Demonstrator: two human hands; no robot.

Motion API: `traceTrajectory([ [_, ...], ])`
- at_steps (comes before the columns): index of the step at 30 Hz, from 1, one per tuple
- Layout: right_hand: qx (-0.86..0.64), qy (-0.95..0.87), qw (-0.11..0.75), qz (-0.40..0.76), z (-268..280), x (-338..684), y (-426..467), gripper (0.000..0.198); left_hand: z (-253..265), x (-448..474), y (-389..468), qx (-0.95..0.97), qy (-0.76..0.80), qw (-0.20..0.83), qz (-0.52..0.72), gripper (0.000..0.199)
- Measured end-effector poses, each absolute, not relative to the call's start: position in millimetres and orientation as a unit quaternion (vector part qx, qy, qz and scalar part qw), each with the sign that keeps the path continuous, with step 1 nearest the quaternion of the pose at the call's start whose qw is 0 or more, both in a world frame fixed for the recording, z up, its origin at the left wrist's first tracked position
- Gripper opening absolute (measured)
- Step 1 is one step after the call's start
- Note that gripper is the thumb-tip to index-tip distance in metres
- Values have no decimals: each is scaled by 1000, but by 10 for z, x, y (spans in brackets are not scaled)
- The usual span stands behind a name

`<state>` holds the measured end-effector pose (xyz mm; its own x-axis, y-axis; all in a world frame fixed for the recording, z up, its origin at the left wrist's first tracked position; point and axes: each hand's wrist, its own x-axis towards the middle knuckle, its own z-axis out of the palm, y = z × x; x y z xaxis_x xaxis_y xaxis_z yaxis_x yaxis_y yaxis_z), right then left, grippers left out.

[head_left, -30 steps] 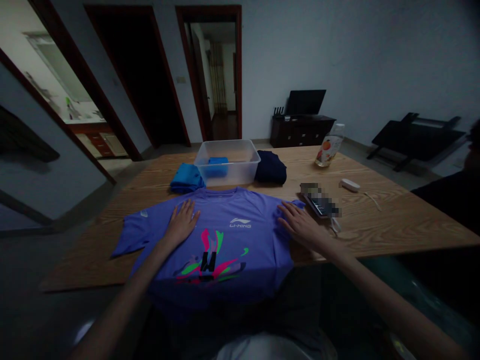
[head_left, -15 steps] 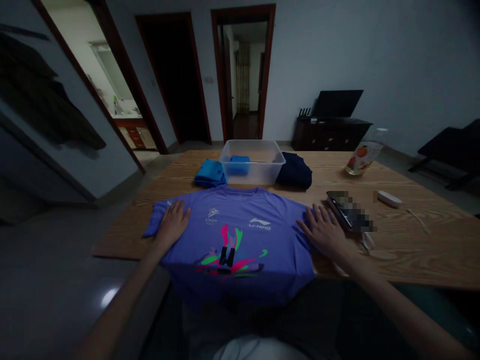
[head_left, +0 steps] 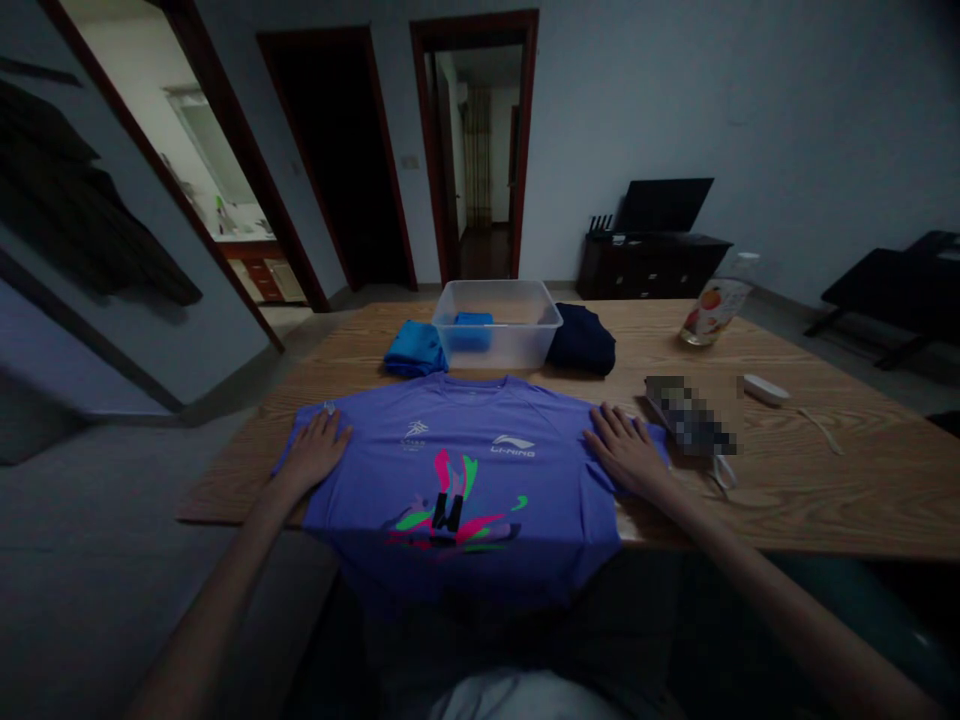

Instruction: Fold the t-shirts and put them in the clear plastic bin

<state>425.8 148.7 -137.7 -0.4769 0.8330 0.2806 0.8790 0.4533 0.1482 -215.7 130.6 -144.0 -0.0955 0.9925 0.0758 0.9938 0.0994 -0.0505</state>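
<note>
A purple T-shirt point(head_left: 457, 450) with a bright print lies spread face up, its collar pointing away from me and its lower part hanging over the table's near edge. My left hand point(head_left: 311, 450) rests flat on the left sleeve area, fingers stretched out. On the other side my right hand point(head_left: 626, 450) presses flat on the right sleeve, fingers apart. Beyond the collar stands a clear plastic box point(head_left: 499, 345) with a blue folded item point(head_left: 472, 332) in it. Folded blue cloth point(head_left: 416, 348) sits left of the box, and dark navy cloth point(head_left: 583, 340) sits to its right.
On the wooden table point(head_left: 795, 500), a phone-like object point(head_left: 690, 418), partly pixelated, lies right of the shirt with a white strap. Farther right are a small white case point(head_left: 766, 390) and a drink bottle point(head_left: 712, 312). A dark cabinet point(head_left: 649, 268) stands against the back wall.
My left hand has slid outward to the left along the sleeve, which looks flatter. My right hand stays on the right sleeve, whose end now shows beyond it. The view has shifted slightly.
</note>
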Motion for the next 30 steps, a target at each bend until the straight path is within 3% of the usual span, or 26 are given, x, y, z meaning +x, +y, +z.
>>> traceTrajectory([
  [4, -497, -851, 87, -142, -1263, 3982, 1537, 53, -1284, -1816, 1549, -694, -718, 54, -3, 69],
  [8, -477, -874, 66, -56, -1256, 3705, 1657, 60, -1190, -1419, 1785, -733, -676, 69, -26, 69],
  [14, -502, -860, 82, -40, -1314, 3751, 1804, 59, -1203, -1210, 1840, -728, -684, 50, -14, 67],
  [21, -506, -849, 110, -105, -1062, 3437, 2083, 42, -997, -204, 1753, -827, -559, 36, -56, 61],
  [27, -549, -819, 54, -156, -933, 3519, 1930, 45, -960, 836, 1800, -885, -460, -55, -48, 59],
  [30, -573, -799, 5, -181, -843, 3834, 1742, 43, -966, 1045, 2009, -878, -474, -48, -49, 60],
])
